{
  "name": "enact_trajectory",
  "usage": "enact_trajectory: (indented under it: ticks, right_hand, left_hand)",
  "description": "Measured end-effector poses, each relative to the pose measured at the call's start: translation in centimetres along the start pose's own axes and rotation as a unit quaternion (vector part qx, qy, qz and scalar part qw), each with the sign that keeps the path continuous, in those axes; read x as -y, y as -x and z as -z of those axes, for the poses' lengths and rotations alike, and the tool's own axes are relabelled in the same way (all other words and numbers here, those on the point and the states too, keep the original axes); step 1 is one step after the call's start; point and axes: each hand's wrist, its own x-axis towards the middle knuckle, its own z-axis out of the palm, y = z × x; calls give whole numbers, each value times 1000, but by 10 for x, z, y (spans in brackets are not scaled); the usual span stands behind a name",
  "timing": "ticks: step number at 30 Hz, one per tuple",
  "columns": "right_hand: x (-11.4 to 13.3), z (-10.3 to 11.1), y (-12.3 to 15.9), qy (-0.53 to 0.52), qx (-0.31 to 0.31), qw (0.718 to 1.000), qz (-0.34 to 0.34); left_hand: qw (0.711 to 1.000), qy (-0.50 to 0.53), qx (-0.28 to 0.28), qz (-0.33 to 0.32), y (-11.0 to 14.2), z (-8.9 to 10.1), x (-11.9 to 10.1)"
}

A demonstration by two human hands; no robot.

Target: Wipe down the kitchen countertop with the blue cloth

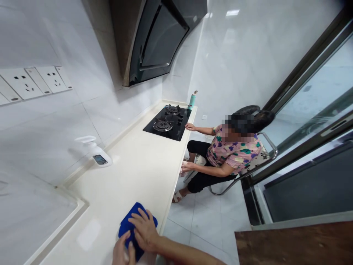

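A folded blue cloth (125, 229) lies on the cream countertop near its front edge, close to me. My right hand (145, 229) lies on top of the cloth with its fingers spread and stretched out. At the cloth's near left side is my left hand (122, 252), its finger and thumb apart and touching the cloth. The lower part of that hand is cut off by the frame's bottom edge. Part of the cloth is hidden under both hands.
A white spray bottle (97, 154) stands by the wall on the countertop (138, 165). Farther along are a black gas stove (173, 132) and a green bottle (192, 100), under a range hood (165, 36). A seated person (234, 151) has one hand at the stove's edge.
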Motion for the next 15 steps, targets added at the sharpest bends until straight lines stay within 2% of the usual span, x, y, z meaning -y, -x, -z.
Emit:
enact_trajectory:
  ticks: [3,4,6,10,15]
  right_hand:
    - [-37,1,-1,-99,-141,985,-30]
    - [-49,4,-1,-117,-189,974,-44]
    - [-70,10,-2,-134,-246,958,-59]
    - [-84,17,-1,-120,-248,960,-39]
    - [-80,13,-2,-49,-243,968,-47]
  left_hand:
    - [988,-104,-11,-117,-10,-43,-8]
    - [980,-136,-25,-145,-12,-55,-8]
    - [965,-183,-48,-179,-15,-72,-5]
    - [948,-255,-62,-178,-24,-89,0]
    - [942,-286,-34,-174,-30,-82,-1]
